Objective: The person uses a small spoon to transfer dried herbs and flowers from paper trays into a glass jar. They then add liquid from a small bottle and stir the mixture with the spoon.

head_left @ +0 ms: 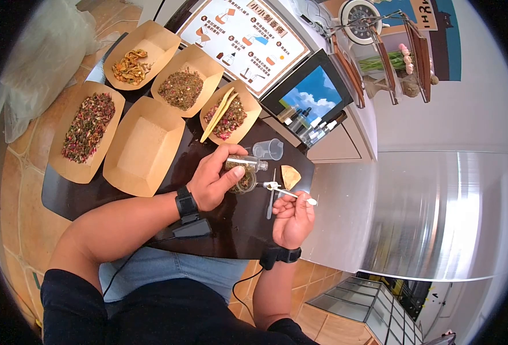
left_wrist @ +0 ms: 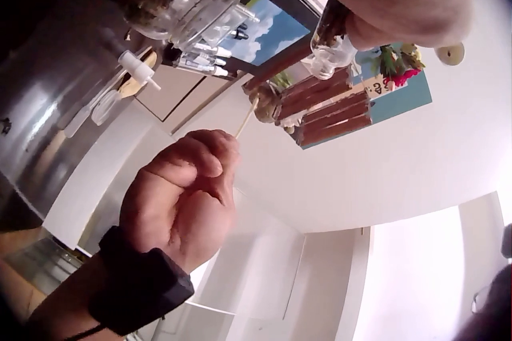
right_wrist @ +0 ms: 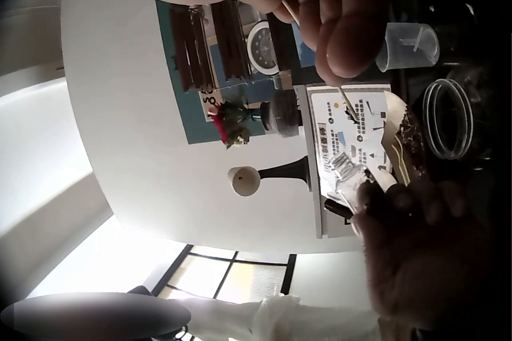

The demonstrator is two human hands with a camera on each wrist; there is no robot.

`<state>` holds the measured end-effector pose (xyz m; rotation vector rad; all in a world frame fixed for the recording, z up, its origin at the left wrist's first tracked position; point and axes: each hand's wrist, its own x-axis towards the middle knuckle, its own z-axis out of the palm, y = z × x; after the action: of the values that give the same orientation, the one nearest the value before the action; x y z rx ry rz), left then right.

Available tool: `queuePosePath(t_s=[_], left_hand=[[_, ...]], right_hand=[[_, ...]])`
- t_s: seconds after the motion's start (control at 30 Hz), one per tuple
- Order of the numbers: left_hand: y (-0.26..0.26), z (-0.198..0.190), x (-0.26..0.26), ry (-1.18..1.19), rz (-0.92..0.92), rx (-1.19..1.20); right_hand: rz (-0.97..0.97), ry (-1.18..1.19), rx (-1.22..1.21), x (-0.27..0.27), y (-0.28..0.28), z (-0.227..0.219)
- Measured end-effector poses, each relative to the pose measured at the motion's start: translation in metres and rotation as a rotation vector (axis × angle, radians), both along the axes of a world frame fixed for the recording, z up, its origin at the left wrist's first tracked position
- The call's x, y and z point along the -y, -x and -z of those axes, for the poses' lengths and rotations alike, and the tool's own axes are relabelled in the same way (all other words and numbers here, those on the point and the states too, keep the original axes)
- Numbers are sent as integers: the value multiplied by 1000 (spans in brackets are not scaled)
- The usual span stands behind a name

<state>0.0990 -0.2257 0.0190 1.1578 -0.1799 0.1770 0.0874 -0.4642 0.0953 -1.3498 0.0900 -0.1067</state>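
Observation:
My left hand [head_left: 212,175] grips a small clear glass bottle [head_left: 243,163], tilted on its side with its neck pointing right and dried herbs inside. Close under it stands an open glass jar [head_left: 245,183] holding more dried herbs. In the right wrist view the bottle's threaded neck [right_wrist: 342,163] shows past the left fingers. My right hand [head_left: 294,221] pinches a thin pale stick [head_left: 289,192] between thumb and fingers, to the right of the bottle. The left wrist view shows the stick [left_wrist: 246,119] jutting beyond the curled right fingers.
A clear measuring cup [head_left: 269,149] stands behind the bottle. Near the right hand lie a white-topped pump [head_left: 270,185] and a yellowish folded piece [head_left: 290,177]. Paper trays of dried flowers and herbs [head_left: 87,127], one tray bare [head_left: 145,144], fill the left. Small bottles [head_left: 308,126] stand by a framed picture.

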Motion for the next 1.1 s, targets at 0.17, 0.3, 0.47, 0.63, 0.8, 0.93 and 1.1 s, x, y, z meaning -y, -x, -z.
queuePosePath(t_s=[0.17,0.3,0.47,0.63,0.8,0.93,1.1], left_hand=[[-1,1,0,10,-3,-28],[-2,1,2,19,-19,-12],[-1,0,1,19,1,-33],[-1,-1,0,15,3,-33],[-1,1,2,-22,-34,20],[-2,2,3,-25,-26,23],[-1,3,2,-61,-9,69]], right_hand=[[18,129,19,-13,0,8],[0,363,78,-24,2,16],[-29,527,176,-25,5,16],[-59,588,227,-21,6,17],[-102,697,239,-20,9,11],[-38,576,161,-18,12,8],[88,263,109,-14,8,-1]])
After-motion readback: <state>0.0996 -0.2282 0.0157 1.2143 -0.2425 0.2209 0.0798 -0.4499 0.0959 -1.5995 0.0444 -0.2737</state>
